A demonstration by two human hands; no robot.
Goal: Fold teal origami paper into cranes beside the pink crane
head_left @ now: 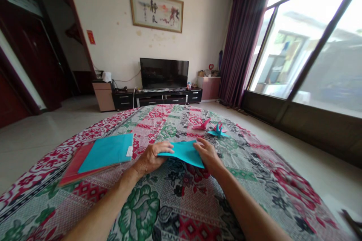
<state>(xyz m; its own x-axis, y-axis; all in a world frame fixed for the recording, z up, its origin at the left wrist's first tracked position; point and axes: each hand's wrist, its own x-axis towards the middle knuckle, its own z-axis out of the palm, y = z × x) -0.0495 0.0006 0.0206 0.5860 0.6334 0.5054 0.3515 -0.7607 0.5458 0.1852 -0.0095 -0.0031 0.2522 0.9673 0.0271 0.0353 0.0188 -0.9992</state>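
Note:
A sheet of blue paper (183, 151), seemingly folded, is held between my two hands just over the patterned tablecloth (175, 203). My left hand (154, 156) grips its left edge, fingers on top. On the opposite side, my right hand (207, 154) pinches the right edge; its thumb is partly hidden. Beyond my right hand stand a blue origami crane (218, 131) and a pink origami crane (203, 124), with more folded pink paper behind the blue one. To the left of my left hand lies a stack of blue paper (109, 150) over red sheets (75, 163), with a small white label at its edge.
The cloth-covered table has a rounded far edge. Past it, a television (164, 73) stands on a low black cabinet (161, 98) against the wall. A dark curtain (240, 37) and large window (311, 45) are on the right; a doorway (36, 45) is on the left.

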